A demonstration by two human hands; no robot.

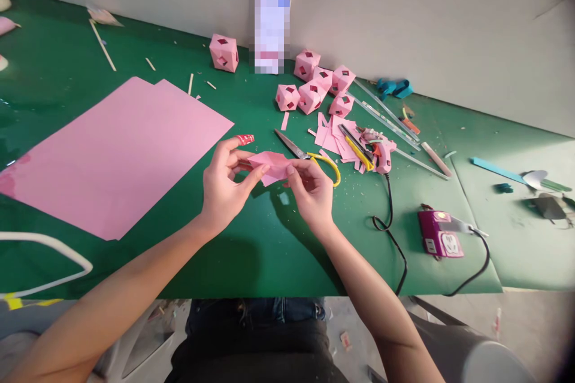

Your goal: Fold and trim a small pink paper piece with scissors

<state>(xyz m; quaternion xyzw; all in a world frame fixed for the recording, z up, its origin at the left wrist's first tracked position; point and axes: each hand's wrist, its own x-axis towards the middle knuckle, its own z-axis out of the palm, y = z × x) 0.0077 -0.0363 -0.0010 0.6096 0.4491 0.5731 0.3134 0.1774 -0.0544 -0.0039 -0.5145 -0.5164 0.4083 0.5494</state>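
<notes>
Pink folded paper [271, 166] sits between both hands, lifted just above the green surface [269, 245]. Left hand [223, 182] pinches its left edge: thumb under, fingers [231, 145] curled over the top, closed on the paper. One fingertip carries a red wrap or tape. Right hand [312, 191] grips the right edge, fingers narrow, thumb and forefinger pressed on the fold. Hands are near each other, the paper bridging them.

Scissors [305, 155] with yellow handles lie just behind the right hand, blades pointing left, partly hidden by the paper. Large pink sheets [117, 152] lie flat to the left of the hands, apart from them.

Further back, a cluster of pink paper cubes [314, 88] with small dark windows stands near the wall; one more cube [223, 52] stands alone to the left. A blurred upright item [269, 27] stands between them. Pink scraps [332, 134] are scattered in front of the cluster.

Right of the scraps: a pink glue gun [381, 152], its black cord [395, 239] running off the front edge. A magenta plug block [439, 234] lies near the front right. Clear rulers or strips [390, 119] lie diagonally beyond the gun. Teal strip [496, 169] and a spoon-like item [535, 178] far right. Thin sticks [102, 45] at back left.
</notes>
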